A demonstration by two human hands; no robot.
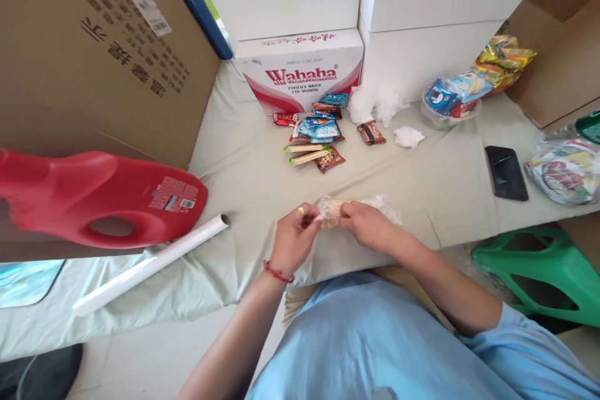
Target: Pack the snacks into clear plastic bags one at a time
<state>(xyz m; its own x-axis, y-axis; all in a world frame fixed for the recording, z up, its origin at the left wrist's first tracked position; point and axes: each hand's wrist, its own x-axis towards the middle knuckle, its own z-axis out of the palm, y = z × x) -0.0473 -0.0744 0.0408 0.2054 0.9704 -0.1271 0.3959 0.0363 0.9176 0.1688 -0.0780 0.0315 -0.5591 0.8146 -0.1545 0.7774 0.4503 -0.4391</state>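
Close to the table's front edge, both hands grip a crinkled clear plastic bag (384, 205) with something pale yellow inside. My left hand (293, 234) pinches its left end between thumb and fingers; a ring and a red cord bracelet show on this hand and wrist. Closed on the bag's middle, my right hand (368, 223) hides part of the contents. Beyond the hands lies a pile of small snack packets (319, 128), with two bundles of thin sticks (307, 155) at its near side. A brown packet (371, 132) and a white crumpled piece (409, 137) lie right of the pile.
A Wahaha carton (302, 72) stands behind the packets. To the left are a large red jug (103, 200), a white roll (154, 265) and a big cardboard box (107, 62). A tub of snacks (450, 106), a black phone (506, 173) and a green stool (539, 272) are on the right.
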